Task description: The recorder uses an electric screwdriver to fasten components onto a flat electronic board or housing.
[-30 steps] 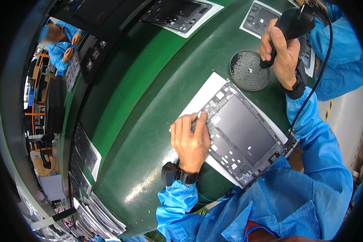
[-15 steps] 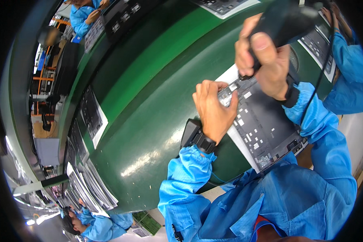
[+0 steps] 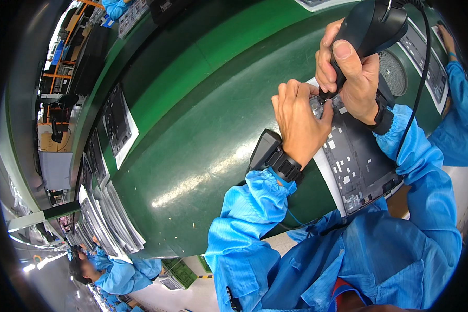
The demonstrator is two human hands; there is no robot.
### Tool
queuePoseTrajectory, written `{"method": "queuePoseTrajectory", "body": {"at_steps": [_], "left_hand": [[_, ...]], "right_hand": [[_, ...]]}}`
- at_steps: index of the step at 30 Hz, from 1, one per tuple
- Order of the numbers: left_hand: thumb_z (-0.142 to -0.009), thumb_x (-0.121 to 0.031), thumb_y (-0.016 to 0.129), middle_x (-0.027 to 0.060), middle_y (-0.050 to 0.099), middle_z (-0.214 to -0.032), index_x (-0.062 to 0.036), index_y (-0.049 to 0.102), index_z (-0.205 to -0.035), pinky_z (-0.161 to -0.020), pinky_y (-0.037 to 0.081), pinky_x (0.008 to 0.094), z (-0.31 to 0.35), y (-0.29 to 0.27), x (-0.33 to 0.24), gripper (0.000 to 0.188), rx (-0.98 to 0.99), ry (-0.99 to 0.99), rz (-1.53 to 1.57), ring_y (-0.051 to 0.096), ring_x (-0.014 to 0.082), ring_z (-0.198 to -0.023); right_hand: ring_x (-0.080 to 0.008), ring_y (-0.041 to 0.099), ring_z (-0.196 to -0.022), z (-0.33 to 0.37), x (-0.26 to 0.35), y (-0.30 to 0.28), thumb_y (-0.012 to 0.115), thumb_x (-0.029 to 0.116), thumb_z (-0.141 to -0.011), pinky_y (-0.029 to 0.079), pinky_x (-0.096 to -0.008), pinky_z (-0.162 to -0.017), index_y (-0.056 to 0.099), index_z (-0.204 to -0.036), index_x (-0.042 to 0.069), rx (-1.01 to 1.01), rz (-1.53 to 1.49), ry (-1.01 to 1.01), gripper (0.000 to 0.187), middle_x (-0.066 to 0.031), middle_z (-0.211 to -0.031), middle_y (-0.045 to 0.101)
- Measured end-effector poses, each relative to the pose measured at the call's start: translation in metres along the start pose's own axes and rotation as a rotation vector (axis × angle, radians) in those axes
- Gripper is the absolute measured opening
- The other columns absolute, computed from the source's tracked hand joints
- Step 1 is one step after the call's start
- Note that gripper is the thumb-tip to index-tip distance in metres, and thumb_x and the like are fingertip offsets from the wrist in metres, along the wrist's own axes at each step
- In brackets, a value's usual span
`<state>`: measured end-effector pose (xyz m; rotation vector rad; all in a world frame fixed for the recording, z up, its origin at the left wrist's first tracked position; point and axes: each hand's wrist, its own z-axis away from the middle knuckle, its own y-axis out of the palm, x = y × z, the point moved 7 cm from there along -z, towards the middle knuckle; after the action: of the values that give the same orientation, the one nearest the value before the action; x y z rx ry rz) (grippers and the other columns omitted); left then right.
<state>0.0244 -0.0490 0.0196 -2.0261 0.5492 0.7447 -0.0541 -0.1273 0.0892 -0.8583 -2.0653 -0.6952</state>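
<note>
My right hand (image 3: 354, 78) is wrapped round a black corded electric screwdriver (image 3: 372, 28), its thumb along the body. The driver slants down, its tip at the far left corner of a dark laptop casing panel (image 3: 366, 151). Small white stickers dot that panel, which lies on a white sheet (image 3: 332, 179). My left hand (image 3: 302, 118) rests over the same corner, fingers bent and the thumb and forefinger closed in around the screwdriver's tip. Anything small between those fingertips is hidden.
A round mesh-topped dish (image 3: 393, 73) stands beyond my right wrist. Another panel (image 3: 424, 60) lies at the right near a co-worker's blue sleeve (image 3: 460, 99). Across the green table (image 3: 203, 151), more panels (image 3: 118, 122) and a stack of sheets (image 3: 112, 221) lie left. The driver's cable (image 3: 425, 67) hangs beside my right arm.
The screwdriver has come down to the panel's corner, near my left fingertips. My left hand has shifted slightly along the corner. The whole view has also shifted a little.
</note>
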Motion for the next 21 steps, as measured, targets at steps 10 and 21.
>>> {"method": "queuePoseTrajectory", "body": {"at_steps": [10, 21], "left_hand": [[-0.072, -0.010, 0.081, 0.0095, 0.055, -0.095, -0.0045, 0.062, -0.092, -0.082, 0.036, 0.0423, -0.0011, 0.0004, -0.0010, 0.028, -0.007, 0.008, 0.010, 0.051, 0.0309, -0.096], [-0.071, -0.010, 0.081, 0.0105, 0.055, -0.095, -0.0041, 0.061, -0.091, -0.082, 0.037, 0.0425, -0.0019, -0.0004, -0.0024, 0.028, -0.008, 0.007, -0.008, 0.051, 0.0314, -0.096]], "right_hand": [[-0.0078, 0.044, -0.048, -0.0002, 0.0011, 0.0028, 0.054, 0.033, -0.106, 0.040, -0.0239, -0.045, 0.049, -0.109, 0.001, 0.012, 0.022, 0.001, 0.033, -0.0028, -0.063, 0.049], [-0.0076, 0.043, -0.048, 0.0030, -0.0047, 0.0028, 0.058, 0.029, -0.104, 0.039, -0.0238, -0.044, 0.049, -0.102, 0.002, 0.017, 0.007, -0.004, 0.029, -0.0020, -0.062, 0.047]]}}
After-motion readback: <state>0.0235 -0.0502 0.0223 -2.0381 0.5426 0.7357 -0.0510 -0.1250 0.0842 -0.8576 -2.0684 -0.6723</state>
